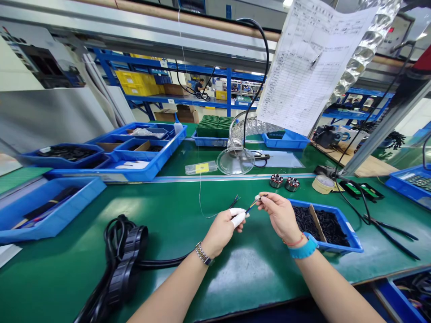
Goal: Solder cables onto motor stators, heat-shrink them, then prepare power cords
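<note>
My left hand (227,226), with white finger cots on its thumb and forefinger, is closed around the end of a black cable (164,263). Thin blue and yellow wires (251,207) stick out of its grip towards my right hand (278,213). The fingertips of my right hand pinch a small dark piece (264,195) close to the wire tips; whether it sits on a wire I cannot tell. Just beyond my left fingers, another bunch of thin wire ends (236,199) points up. Beside my right wrist stands a blue tray (354,244) of short black pieces, split by a cardboard divider.
A coiled black cable with a round ribbed part (128,264) lies at front left. Behind my hands are a clear funnel hood (235,161) and two ring-shaped motor cores (284,182). Pliers (395,233) and a tape roll (323,184) lie right; blue bins (144,172) stand left.
</note>
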`<state>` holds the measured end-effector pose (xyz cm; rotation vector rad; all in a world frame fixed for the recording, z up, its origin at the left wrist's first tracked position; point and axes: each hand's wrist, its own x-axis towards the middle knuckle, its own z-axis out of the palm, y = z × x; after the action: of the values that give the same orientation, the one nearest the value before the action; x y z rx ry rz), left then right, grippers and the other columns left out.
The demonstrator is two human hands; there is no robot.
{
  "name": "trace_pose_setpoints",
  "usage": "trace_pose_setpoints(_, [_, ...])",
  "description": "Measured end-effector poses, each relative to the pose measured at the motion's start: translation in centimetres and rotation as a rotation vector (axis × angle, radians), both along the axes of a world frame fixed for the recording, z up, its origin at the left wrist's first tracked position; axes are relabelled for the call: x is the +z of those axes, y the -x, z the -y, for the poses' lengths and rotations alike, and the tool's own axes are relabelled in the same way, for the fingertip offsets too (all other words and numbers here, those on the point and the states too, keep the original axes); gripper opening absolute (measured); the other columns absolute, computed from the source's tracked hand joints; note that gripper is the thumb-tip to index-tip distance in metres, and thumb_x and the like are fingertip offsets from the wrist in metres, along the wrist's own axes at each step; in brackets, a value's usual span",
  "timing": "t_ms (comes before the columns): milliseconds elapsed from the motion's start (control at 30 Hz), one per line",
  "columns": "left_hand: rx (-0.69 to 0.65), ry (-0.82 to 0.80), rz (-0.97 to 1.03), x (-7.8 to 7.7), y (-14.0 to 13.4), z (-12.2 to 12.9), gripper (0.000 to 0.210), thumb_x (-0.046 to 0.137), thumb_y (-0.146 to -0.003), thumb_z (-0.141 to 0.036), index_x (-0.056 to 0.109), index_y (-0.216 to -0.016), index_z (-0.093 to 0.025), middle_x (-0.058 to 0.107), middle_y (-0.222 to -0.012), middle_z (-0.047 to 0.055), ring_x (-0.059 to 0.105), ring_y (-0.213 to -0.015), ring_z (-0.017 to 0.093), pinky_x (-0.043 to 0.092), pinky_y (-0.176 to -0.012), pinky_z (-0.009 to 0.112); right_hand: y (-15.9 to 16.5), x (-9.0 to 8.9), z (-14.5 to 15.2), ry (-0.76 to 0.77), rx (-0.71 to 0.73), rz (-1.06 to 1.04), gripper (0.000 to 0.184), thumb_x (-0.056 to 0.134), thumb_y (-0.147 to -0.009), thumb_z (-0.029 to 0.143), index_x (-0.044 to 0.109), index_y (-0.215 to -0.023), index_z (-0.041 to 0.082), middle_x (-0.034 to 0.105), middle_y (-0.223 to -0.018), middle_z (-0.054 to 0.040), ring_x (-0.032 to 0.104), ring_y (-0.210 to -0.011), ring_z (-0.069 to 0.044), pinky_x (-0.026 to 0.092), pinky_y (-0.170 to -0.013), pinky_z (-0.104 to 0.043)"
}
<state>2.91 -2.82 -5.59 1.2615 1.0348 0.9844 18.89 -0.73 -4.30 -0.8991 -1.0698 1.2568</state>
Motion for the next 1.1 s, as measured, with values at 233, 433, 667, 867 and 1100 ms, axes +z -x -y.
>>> trace_pose_setpoints(233, [-0.007,-0.004,0.001,0.0,0.0,0.0,0.022,0.055,-0.075,-0.032,0.062,-0.075,-0.012,0.053,-0.065,0.001,0.047,-0.056,0.010,0.039,-0.056,0.023,-0.3,0.1,0.0,0.005,0.033,0.030,0.016,0.067,-0.068,0.026,0.068,-0.081,0.016,0.067,-0.071,-0.0023,0.056,-0.061,-0.011,0.043,-0.062,-0.027])
trace_pose_setpoints(433, [0.039,-0.003,0.011,-0.1,0.0,-0.1,0.021,0.057,-0.073,-0.033,0.062,-0.072,-0.012,0.054,-0.065,0.001,0.048,-0.057,0.011,0.040,-0.054,0.023,-0.5,0.2,0.2,0.073,0.066,-0.006,0.015,0.069,-0.066,0.027,0.068,-0.076,0.016,0.065,-0.069,-0.0020,0.057,-0.062,-0.012,0.042,-0.056,-0.025])
trace_pose_setpoints(667, [0.106,-0.014,0.020,0.1,-0.1,0.0,0.018,0.062,-0.069,-0.030,0.063,-0.075,-0.013,0.056,-0.065,0.000,0.049,-0.057,0.011,0.042,-0.055,0.023,-0.3,-0.1,0.5,0.127,0.102,-0.061,0.014,0.070,-0.066,0.028,0.066,-0.071,0.016,0.063,-0.067,-0.0006,0.057,-0.062,-0.010,0.042,-0.055,-0.023])
trace_pose_setpoints(867, [0.091,-0.020,0.015,0.4,-0.2,0.1,0.017,0.062,-0.068,-0.028,0.065,-0.076,-0.014,0.057,-0.063,0.000,0.048,-0.054,0.011,0.041,-0.055,0.023,0.8,-0.6,1.0,0.132,0.151,-0.030,0.012,0.068,-0.065,0.027,0.066,-0.070,0.016,0.065,-0.081,-0.0029,0.055,-0.063,-0.010,0.042,-0.054,-0.023])
trace_pose_setpoints(1100, [0.088,-0.001,0.059,0.2,-0.1,-0.1,0.018,0.062,-0.068,-0.029,0.063,-0.078,-0.014,0.058,-0.064,0.000,0.049,-0.054,0.010,0.041,-0.054,0.023,1.5,-1.7,1.4,0.101,0.153,0.062,0.013,0.067,-0.066,0.028,0.068,-0.067,0.015,0.065,-0.074,-0.0025,0.052,-0.060,-0.010,0.042,-0.054,-0.024])
